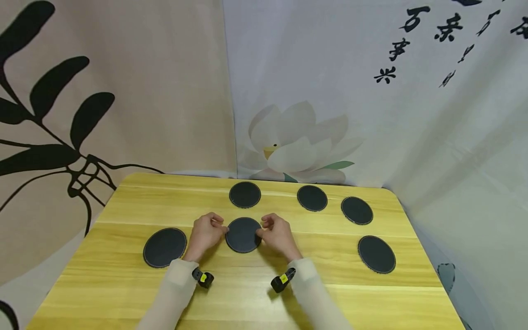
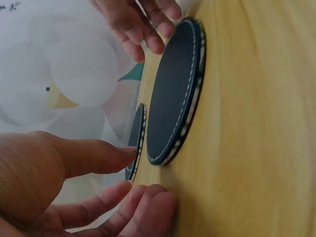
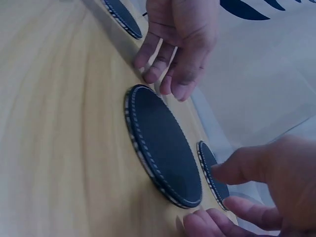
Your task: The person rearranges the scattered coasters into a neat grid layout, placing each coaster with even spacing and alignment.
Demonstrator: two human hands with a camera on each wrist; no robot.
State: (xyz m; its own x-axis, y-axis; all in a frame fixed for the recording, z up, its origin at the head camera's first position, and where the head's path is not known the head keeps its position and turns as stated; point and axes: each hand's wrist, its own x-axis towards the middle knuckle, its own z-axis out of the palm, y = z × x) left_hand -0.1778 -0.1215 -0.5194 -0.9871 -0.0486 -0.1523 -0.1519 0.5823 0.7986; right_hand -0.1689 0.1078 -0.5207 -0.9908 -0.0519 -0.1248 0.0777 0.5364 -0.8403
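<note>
A round black coaster (image 1: 243,235) with pale stitching round its rim lies flat near the middle of the wooden table. At its left side is my left hand (image 1: 207,232), thumb and fingers parted and loosely bent. My right hand (image 1: 277,233) mirrors it on the right, fingertips close to the rim. In the left wrist view, the coaster (image 2: 173,94) lies beyond the left thumb, and nothing sits between thumb and fingers. The right wrist view likewise has the coaster (image 3: 163,148) on the wood beside the right hand (image 3: 261,192), its fingers relaxed.
More black coasters lie about the wooden table (image 1: 231,298): one far coaster (image 1: 245,195) behind the middle one, a left coaster (image 1: 165,247), and on the right a back coaster (image 1: 312,198), a corner coaster (image 1: 356,210) and a nearer coaster (image 1: 376,254). Printed curtains (image 1: 165,91) hang behind.
</note>
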